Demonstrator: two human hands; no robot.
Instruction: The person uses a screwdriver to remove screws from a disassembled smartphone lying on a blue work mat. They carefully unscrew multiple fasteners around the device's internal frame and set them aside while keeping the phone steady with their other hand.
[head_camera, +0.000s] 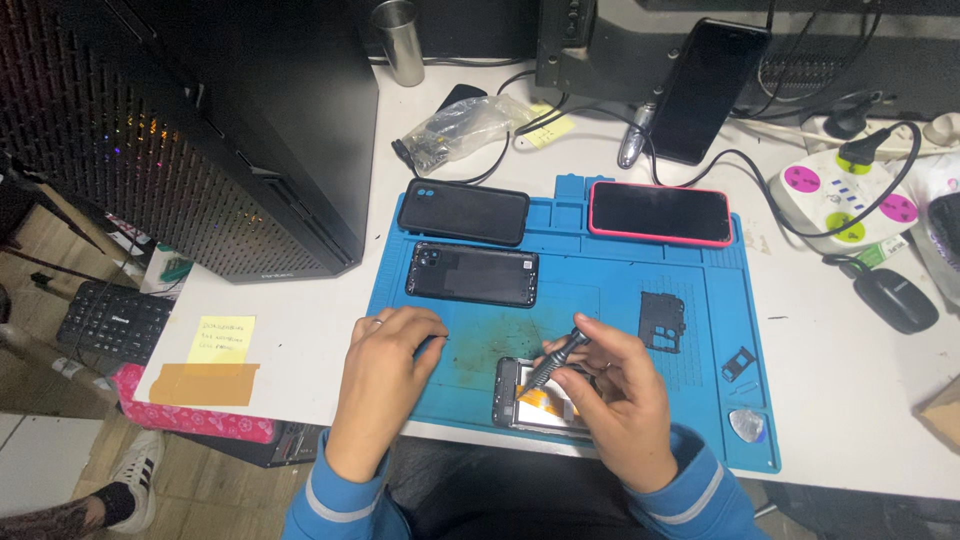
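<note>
Right grip (610, 385): I held the screwdriver (556, 360), tip on the opened phone (530, 400).
Left grip (388, 355): curled loosely, empty, resting on the blue mat (620, 270).

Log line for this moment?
right hand: screwdriver on opened phone | left hand: resting on blue mat

This is a phone repair workshop: a blue repair mat (560, 330) on the white table (300, 330) carries 3 phones and small parts.

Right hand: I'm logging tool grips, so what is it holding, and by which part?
The right hand holds a dark screwdriver by its handle, tip down on the opened phone.
</note>
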